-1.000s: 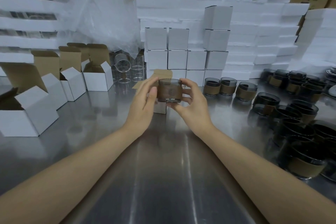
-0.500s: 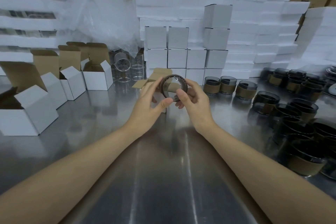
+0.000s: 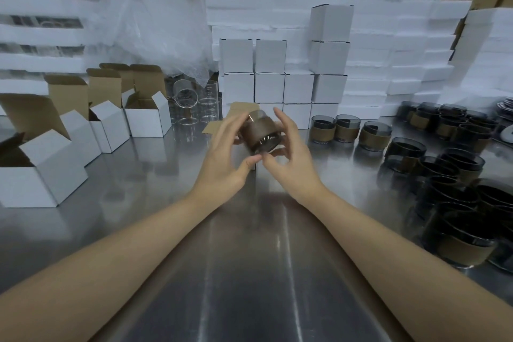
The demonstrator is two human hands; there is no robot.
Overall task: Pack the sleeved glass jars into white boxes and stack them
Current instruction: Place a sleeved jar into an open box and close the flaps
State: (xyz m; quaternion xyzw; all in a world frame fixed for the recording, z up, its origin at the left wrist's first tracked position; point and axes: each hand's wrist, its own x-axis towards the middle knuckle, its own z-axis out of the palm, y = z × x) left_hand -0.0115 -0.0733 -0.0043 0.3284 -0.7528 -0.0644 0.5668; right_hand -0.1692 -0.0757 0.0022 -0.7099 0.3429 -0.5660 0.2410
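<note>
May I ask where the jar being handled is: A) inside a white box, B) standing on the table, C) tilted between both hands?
C: the sleeved jar is held tilted between the left hand and right hand, clear of the table.

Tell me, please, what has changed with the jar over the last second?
The sleeved jar has been turned between both hands: upright, then mouth toward the camera, now tilted, base downward. The left hand and right hand kept hold. The open boxes, stacked boxes and waiting jars stayed put.
</note>
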